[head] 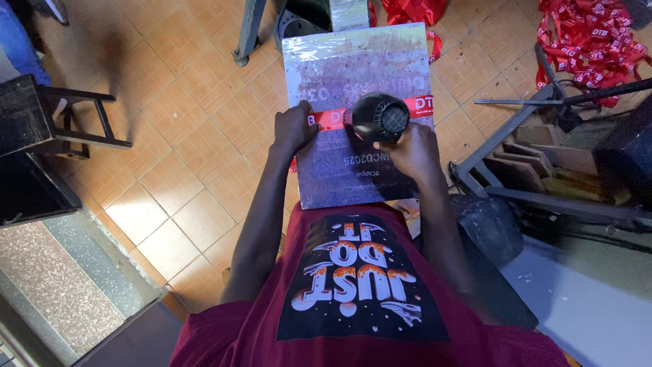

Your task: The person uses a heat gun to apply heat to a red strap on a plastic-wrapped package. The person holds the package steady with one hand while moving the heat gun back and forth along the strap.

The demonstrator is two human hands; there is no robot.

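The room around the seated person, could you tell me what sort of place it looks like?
Probably a small print workshop. The left hand pins a red ribbon across a flat board, the right hand aims a black hair dryer, and a heap of red ribbons lies on the tiled floor.

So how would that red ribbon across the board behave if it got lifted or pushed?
The red ribbon would probably go floppy: it is a thin flat strip, and the same kind lies in loose heaps on the floor. It looks light and apt to slide on the glossy board, which may be why the left hand presses it down.
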